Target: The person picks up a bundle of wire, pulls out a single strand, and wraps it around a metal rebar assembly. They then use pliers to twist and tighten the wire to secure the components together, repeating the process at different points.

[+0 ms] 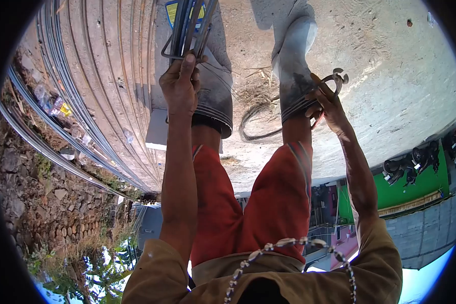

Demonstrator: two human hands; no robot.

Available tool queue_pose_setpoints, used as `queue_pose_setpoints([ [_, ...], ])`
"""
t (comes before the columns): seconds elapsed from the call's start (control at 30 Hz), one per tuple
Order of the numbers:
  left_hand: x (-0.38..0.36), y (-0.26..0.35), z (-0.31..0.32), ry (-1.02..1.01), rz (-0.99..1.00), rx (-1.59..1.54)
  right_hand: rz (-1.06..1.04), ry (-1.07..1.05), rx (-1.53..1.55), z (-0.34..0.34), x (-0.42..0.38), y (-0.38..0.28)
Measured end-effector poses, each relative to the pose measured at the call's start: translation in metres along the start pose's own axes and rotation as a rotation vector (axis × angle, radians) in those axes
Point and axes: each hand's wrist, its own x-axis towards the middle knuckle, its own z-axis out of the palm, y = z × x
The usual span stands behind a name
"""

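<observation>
My left hand (181,83) is closed at a bent metal stirrup (166,49), where it meets a bundle of steel rods (191,25) running up out of the frame. Thin tie wire (219,75) trails from beside its fingers. Over by the other boot, my right hand (328,107) grips pincers (335,78) with dark curved jaws spread apart. A bit of red handle (317,119) shows beneath the palm. Grey rubber boots (294,66) are on my feet, and a loop of thin dark wire (245,124) lies on the ground between them.
Long steel bars (81,106) run along the ground at left, beside a rubble slope (45,202) with plastic litter (48,101). A blue and yellow packet (173,14) lies behind the rods. Dry straw (258,91) is scattered between the boots. Dark objects (413,162) stand by a green surface at right.
</observation>
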Motion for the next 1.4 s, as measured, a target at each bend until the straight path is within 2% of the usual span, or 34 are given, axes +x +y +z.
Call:
queue_pose_setpoints([
  [0.1, 0.006, 0.003, 0.005, 0.004, 0.013, -0.003, 0.095, -0.191, -0.038, -0.005, -0.001, 0.001],
  [0.27, 0.006, -0.001, -0.002, -0.001, -0.029, 0.014, 0.311, -0.289, -0.048, 0.009, -0.027, 0.007],
  [0.33, 0.007, 0.001, -0.002, -0.03, -0.042, 0.051, 0.29, -0.375, -0.393, 0.025, -0.029, -0.032],
  [0.43, 0.005, 0.004, -0.001, -0.005, -0.039, 0.105, 0.298, -0.185, -0.645, 0.072, -0.009, -0.109],
  [0.47, 0.008, 0.003, -0.002, -0.019, -0.024, 0.124, 0.328, -0.114, -0.634, 0.084, -0.002, -0.126],
  [0.5, 0.009, -0.001, 0.002, 0.002, 0.07, 0.026, 0.204, -0.088, -0.727, 0.086, 0.002, -0.127],
  [0.57, 0.011, -0.002, 0.0, 0.015, 0.046, 0.088, -0.029, -0.044, -0.909, 0.088, 0.005, -0.124],
  [0.67, 0.006, 0.001, 0.0, 0.029, 0.014, 0.145, -0.439, 0.151, -1.441, 0.11, 0.009, -0.123],
  [0.7, 0.006, 0.003, 0.001, 0.026, 0.014, 0.157, -0.581, 0.148, -1.419, 0.118, 0.012, -0.123],
  [0.83, 0.004, 0.002, 0.002, 0.059, 0.09, 0.212, -0.493, 0.239, -1.543, 0.15, 0.02, -0.116],
  [0.97, 0.003, 0.006, 0.005, 0.077, 0.116, 0.228, -0.286, 0.346, -1.581, 0.17, 0.018, -0.11],
  [1.07, 0.003, 0.009, 0.007, 0.092, 0.08, 0.249, -0.407, 0.437, -1.584, 0.179, 0.011, -0.101],
  [1.2, 0.002, 0.017, 0.008, 0.069, -0.07, 0.133, -0.333, 0.551, -1.57, 0.189, 0.0, -0.092],
  [1.3, 0.006, 0.006, 0.011, 0.112, 0.153, 0.094, -0.228, 0.597, -1.575, 0.203, -0.002, -0.089],
  [1.4, 0.005, 0.003, 0.008, 0.075, 0.082, 0.126, -0.218, 0.645, -1.513, 0.211, -0.005, -0.086],
])
